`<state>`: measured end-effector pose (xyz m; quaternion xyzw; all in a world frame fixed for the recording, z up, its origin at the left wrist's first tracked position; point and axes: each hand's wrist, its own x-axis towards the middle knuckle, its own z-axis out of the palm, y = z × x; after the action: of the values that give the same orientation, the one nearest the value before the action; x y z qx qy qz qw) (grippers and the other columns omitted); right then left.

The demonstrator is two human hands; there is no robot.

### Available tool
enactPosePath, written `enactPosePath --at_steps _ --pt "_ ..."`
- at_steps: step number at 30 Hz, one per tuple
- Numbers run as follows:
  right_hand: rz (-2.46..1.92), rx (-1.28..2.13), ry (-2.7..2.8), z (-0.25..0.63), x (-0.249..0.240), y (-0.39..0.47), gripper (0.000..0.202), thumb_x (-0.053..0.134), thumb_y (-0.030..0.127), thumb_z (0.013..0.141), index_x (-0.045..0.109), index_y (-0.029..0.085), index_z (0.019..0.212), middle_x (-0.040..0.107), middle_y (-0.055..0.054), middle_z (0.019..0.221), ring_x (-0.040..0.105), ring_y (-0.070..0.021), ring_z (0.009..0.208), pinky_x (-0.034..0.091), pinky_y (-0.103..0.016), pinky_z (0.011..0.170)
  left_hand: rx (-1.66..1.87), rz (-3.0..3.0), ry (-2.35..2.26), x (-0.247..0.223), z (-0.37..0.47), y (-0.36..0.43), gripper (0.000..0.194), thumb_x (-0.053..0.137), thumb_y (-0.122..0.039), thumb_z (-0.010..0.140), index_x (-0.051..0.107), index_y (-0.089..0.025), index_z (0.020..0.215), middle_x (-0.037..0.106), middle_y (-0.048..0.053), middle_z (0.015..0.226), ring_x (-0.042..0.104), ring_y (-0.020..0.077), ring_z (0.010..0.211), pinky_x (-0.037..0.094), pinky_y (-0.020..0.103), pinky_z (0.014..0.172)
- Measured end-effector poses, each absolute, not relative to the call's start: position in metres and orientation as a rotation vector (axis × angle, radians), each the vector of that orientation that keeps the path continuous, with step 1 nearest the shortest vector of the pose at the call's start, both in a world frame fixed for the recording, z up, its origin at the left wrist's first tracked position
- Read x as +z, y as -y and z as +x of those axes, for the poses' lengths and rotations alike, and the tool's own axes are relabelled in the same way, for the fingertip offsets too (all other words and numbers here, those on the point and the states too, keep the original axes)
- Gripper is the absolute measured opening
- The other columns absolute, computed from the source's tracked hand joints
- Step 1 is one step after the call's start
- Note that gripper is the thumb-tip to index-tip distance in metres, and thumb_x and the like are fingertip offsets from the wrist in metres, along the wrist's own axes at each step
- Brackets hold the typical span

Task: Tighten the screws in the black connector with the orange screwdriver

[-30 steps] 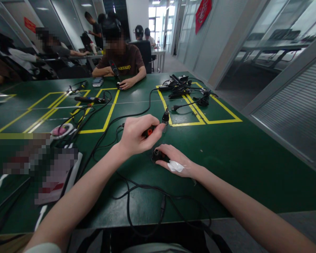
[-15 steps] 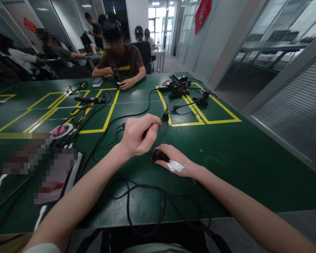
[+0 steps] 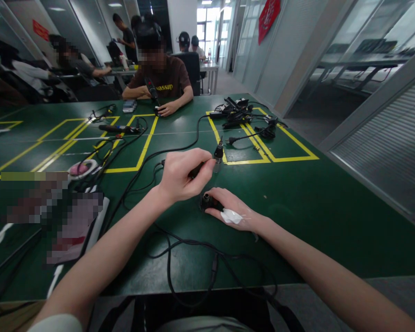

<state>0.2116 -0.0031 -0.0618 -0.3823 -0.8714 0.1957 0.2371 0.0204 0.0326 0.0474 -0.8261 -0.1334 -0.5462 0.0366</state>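
My left hand (image 3: 186, 173) is raised over the table, its fingers pinched at the lower end of a small black and silver pointed tip (image 3: 219, 151), which stands upright. Below and to the right, my right hand (image 3: 226, 207) is wrapped round a black tool (image 3: 206, 201) whose round metal end faces up. A white patch is taped on the back of this hand near the thumb. Thin black cable (image 3: 214, 265) loops on the green table (image 3: 318, 216) near my body.
Across the table a person (image 3: 166, 85) works with a black tool. Black cables and adapters (image 3: 237, 110) are heaped at the back right, inside yellow tape marks. To the left are a tape roll (image 3: 83, 168), another tool (image 3: 115, 128) and blurred flat devices (image 3: 76, 221).
The view has shifted slightly. Both hands keep nearly the same pose, and the pointed tip stays at the left fingertips.
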Motion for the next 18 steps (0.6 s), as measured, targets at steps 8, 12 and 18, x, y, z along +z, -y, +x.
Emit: enactPosePath --at_steps 8,12,18 --pt "-1.029 0.523 2.390 0.2119 -0.0627 0.0019 0.026 0.066 0.032 0.097 0.060 0.019 0.119 0.069 -0.010 0.106 0.064 -0.0254 0.092 0.052 -0.043 0.085 -1.756 -2.556 0.411 0.0445 0.0205 -0.0312 0.029 0.039 -0.023 0.106 0.066 -0.017 0.096 0.071 0.003 0.076 0.063 0.0108 0.061 0.050 0.023 0.060" --pt "-1.036 0.543 2.386 0.2125 -0.0636 0.0023 0.027 0.066 0.032 0.097 0.060 0.019 0.120 0.069 -0.010 0.106 0.064 -0.0253 0.092 0.052 -0.043 0.085 -1.764 -2.483 0.479 0.0461 0.0221 -0.0292 0.017 0.048 -0.021 0.103 0.065 -0.018 0.104 0.072 0.000 0.078 0.059 0.0066 0.053 0.046 0.020 0.055" --pt "-1.055 0.535 2.377 0.2121 -0.0638 0.0023 0.025 0.067 0.032 0.096 0.061 0.018 0.116 0.069 -0.010 0.106 0.064 -0.0257 0.091 0.052 -0.042 0.084 -1.727 -2.512 0.388 0.0460 0.0227 -0.0317 0.020 0.053 -0.021 0.100 0.055 -0.019 0.080 0.062 -0.003 0.063 0.055 0.0066 0.051 0.040 0.020 0.050"
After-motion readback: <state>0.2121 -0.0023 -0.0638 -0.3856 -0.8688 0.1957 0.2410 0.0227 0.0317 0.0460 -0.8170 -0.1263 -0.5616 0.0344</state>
